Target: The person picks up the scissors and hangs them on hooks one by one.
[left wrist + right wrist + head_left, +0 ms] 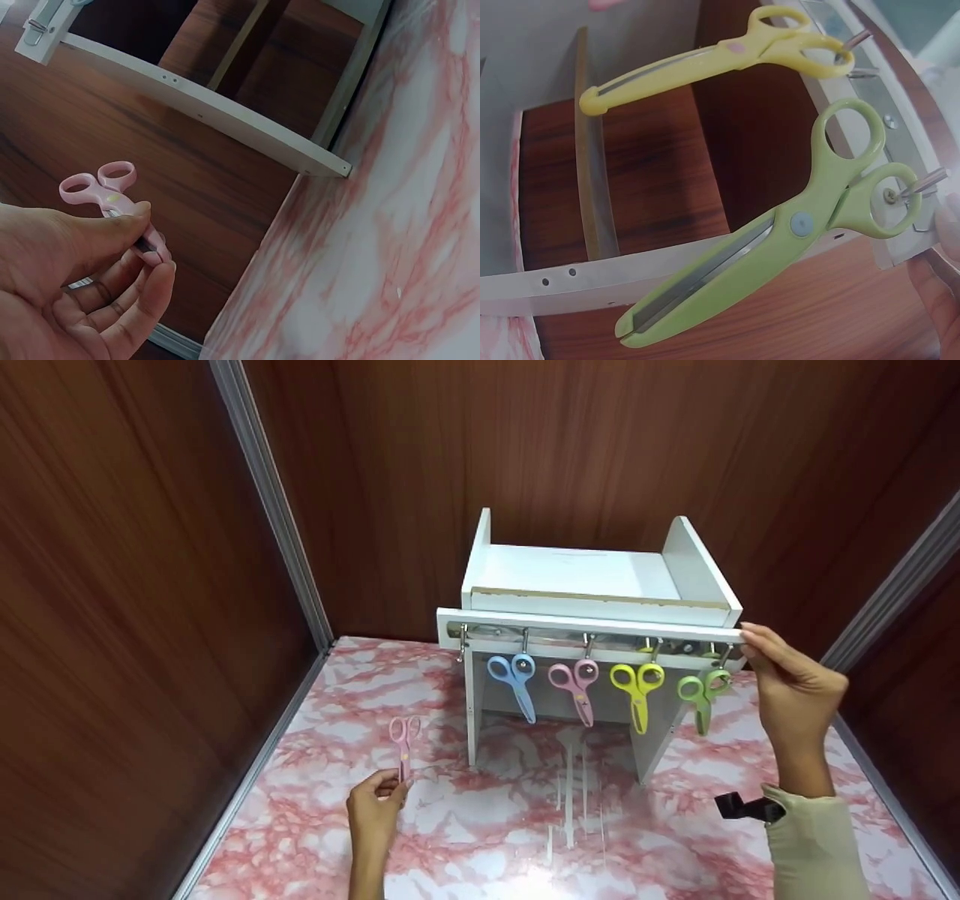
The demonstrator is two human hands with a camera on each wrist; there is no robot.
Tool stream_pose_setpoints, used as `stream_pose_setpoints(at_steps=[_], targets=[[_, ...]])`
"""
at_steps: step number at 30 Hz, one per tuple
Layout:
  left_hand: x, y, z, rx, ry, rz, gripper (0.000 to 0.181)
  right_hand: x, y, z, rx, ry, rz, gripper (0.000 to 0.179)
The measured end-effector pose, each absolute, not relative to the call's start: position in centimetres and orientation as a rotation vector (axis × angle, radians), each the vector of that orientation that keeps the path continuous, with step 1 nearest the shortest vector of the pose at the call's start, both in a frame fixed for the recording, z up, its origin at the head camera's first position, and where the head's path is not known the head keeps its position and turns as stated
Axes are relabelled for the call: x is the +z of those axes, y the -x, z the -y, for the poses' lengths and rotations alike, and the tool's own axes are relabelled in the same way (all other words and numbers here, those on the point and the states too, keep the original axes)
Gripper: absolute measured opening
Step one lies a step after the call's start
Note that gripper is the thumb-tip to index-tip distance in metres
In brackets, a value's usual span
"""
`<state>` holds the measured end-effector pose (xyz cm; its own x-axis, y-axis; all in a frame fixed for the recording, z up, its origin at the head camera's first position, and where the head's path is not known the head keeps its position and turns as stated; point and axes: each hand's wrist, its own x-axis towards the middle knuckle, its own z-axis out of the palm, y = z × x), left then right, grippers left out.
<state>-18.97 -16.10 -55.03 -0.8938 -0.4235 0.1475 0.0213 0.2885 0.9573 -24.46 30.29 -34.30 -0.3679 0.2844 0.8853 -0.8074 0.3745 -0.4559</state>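
Observation:
My left hand (373, 810) pinches a pair of pink scissors (405, 744) by the blade end, between thumb and fingertips, handle loops up. In the left wrist view these scissors (120, 199) stand clear of the white side panel. At the far right, my right hand (802, 690) grips the end of a white hook rail (585, 624) between thumb and fingers. From its metal hooks hang blue scissors (517, 682), pink scissors (577, 690), yellow scissors (637, 694) and green scissors (703, 697). The leftmost hook (463, 639) carries nothing. Close in the right wrist view are the green scissors (780, 240).
Behind the rail stands a white shelf unit (585, 574) with raised sides. It rests on a pink-and-white marbled surface (322, 810), which has pale streaks at the front. Brown wood-look panels (390, 457) with metal corner strips (277, 502) enclose the space.

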Motion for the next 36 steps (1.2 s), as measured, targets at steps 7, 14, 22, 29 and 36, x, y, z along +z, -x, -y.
stream_pose_setpoints(at_steps=[7,14,22,29,36], targets=[[-54.6,18.9,15.9,-1.717,-0.318,2.149,0.015,-34.3,24.5,-30.3,1.258,-0.503,1.539,0.02],[-53.0,18.5,15.5,-1.799,-0.289,2.075,0.017,-34.4,24.6,-30.4,1.265,-0.506,1.524,0.019],[-50.6,17.9,15.0,-1.906,-0.233,2.002,0.021,-34.4,24.6,-30.4,1.264,-0.503,1.52,0.019],[-51.9,18.6,15.2,-1.923,-0.229,1.959,0.022,-34.3,24.5,-30.3,1.234,-0.492,1.55,0.019],[-49.7,17.5,15.0,-1.96,-0.15,1.967,0.019,-34.3,24.6,-30.3,1.267,-0.506,1.518,0.019]])
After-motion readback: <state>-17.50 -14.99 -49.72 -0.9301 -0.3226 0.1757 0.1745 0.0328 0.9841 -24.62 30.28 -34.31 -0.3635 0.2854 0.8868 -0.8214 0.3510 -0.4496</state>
